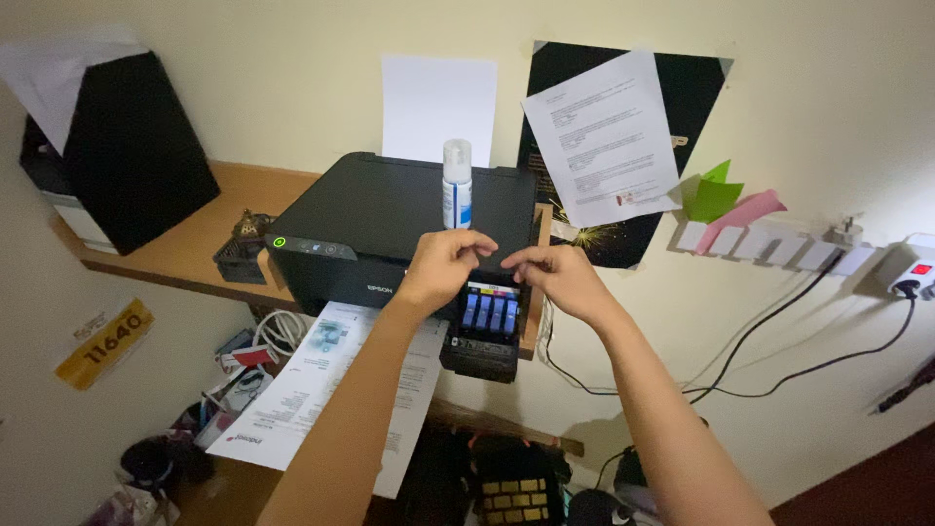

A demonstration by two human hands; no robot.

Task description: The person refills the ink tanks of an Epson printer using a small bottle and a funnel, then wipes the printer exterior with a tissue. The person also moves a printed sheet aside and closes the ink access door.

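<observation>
- We're at the black inkjet printer [390, 229] on the wooden shelf [209, 244]; everything below is placed relative to it.
- Ink-tank bay [490, 317] at the printer's front right corner is open, its flap hanging down; blue caps on the tanks look seated.
- Left hand [443, 268] is curled, fingertips pinched on the dark cover edge just above the tanks.
- Right hand [560, 281] is beside it, fingers bent on the same edge; whether it really grips, we can't tell.
- White ink bottle with blue label [457, 185] stands upright on the printer's lid, untouched, just behind the left hand.
- Printed sheet [326, 390] hangs out of the printer's front.
- Our read: we're handling the tank cover. The move in hand needs both hands steady on that edge, knuckles kept off the bottle.
</observation>
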